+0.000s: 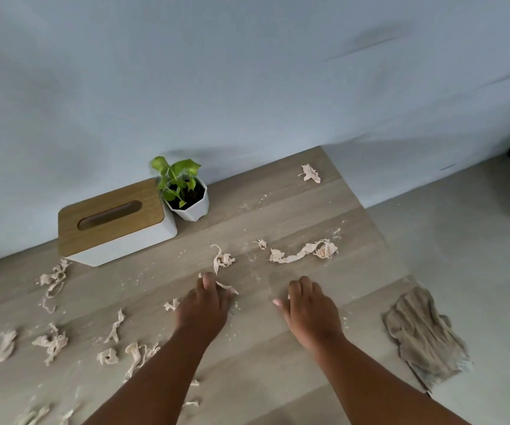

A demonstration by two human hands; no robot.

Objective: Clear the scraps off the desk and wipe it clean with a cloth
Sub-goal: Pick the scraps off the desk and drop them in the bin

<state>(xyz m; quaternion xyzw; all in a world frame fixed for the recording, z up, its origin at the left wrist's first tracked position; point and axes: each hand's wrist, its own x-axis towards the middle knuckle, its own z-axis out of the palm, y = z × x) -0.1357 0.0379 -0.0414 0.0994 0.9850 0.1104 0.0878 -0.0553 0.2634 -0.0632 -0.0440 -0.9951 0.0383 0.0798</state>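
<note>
— Reaching over the desk, both hands are out in front; the left hand lies palm down with its fingers curled onto a thin pale scrap, though whether it actually pinches that strip or only presses on it I cannot tell.

— And the other one?

— The right hand rests on bare wood just to the right of it; the fingers are bent under at the knuckles, the thumb sticks out to the left, and nothing shows inside the grip; whether anything small is tucked beneath is hidden.

— Where is the mess?

— Torn scraps lie all over the wood; most sit on the left side, a curled one just beyond the left hand, a long twisted strip beyond the right hand, and a lone piece near the far corner; fine crumbs are dusted between them.

— The cloth?

— A rumpled grey-brown cloth hangs over the desk's right edge, well apart from both hands; neither touches it.

— Anything else on top?

— A tissue box with a wooden lid against the wall; a small potted plant in a white pot touching its right end.
</note>
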